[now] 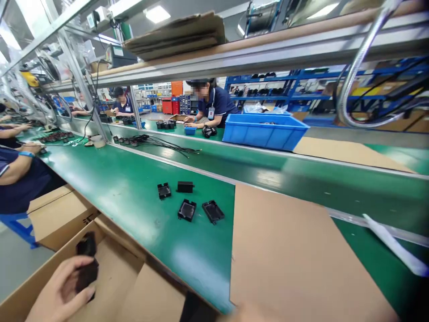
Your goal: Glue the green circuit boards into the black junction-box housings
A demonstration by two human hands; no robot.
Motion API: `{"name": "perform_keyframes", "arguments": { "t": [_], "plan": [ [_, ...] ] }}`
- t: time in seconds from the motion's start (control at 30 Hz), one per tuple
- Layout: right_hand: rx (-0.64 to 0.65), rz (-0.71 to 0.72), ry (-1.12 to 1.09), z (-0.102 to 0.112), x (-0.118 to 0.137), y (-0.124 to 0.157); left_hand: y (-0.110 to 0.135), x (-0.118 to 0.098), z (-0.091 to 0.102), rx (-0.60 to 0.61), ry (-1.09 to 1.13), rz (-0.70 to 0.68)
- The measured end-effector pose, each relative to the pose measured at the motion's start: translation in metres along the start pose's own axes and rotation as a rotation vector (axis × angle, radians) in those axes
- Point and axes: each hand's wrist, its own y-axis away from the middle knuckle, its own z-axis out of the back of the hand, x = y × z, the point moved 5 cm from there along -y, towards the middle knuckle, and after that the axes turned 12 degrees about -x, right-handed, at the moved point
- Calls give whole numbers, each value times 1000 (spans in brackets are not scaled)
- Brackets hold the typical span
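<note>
Head view: my left hand (62,290) is low at the left, over the open carton (115,275). Its fingers are curled around black parts (87,273); I think two, but they are blurred. I do not see my right hand. Four black shells (187,210) already lie apart on the green table (134,179), beside one cardboard sheet (284,259). I judge the work is only begun, with few pieces laid out.

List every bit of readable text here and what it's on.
No text reads clearly.
Print on the box: blurred.
Badge on a co-worker: too small.
Label on the shelf device: too small.
The black part in the left hand: no visible marking.
</note>
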Motion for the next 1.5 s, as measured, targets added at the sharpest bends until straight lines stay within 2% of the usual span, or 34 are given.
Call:
{"name": "perform_keyframes", "arguments": {
  "t": [0.1, 0.17, 0.23, 0.3, 0.37, 0.5, 0.63, 0.73, 0.97, 1.1, 1.23, 1.3, 1.37, 1.43, 1.5],
  "plan": [
    [-59, 29, 49, 33, -8, -88, -4, -90, -35, 133, 22, -255],
    [-144, 40, 83, 44, -12, -151, -6, -141, -65, 231, -1, -410],
    [-161, 32, 121, 43, -19, -197, -10, -173, -92, 272, -74, -480],
    [-169, 12, 169, 39, -32, -217, -15, -187, -112, 291, -147, -505],
    [-202, -26, 236, 36, -52, -215, -22, -191, -123, 304, -209, -504],
    [-258, -161, 389, 38, -100, -171, -33, -190, -133, 322, -344, -505],
    [-157, -186, 403, 27, -122, -135, -39, -194, -140, 342, -360, -498],
    [-98, -157, 379, 14, -118, -133, -39, -195, -143, 347, -356, -496],
    [-112, -188, 369, -1, -83, -169, -32, -202, -145, 381, -342, -509],
    [-122, -198, 343, -11, -58, -170, -25, -213, -155, 438, -295, -567],
    [-113, -177, 299, -16, -52, -170, -23, -218, -161, 404, -273, -550],
    [-88, -129, 254, -11, -56, -168, -24, -220, -157, 367, -222, -530],
    [-71, -65, 204, 4, -64, -157, -24, -224, -152, 347, -167, -531],
    [-75, -21, 160, 25, -76, -134, -26, -233, -150, 359, -118, -570],
    [-84, -6, 122, 49, -92, -98, -28, -254, -156, 399, -62, -664]
  ]
}}
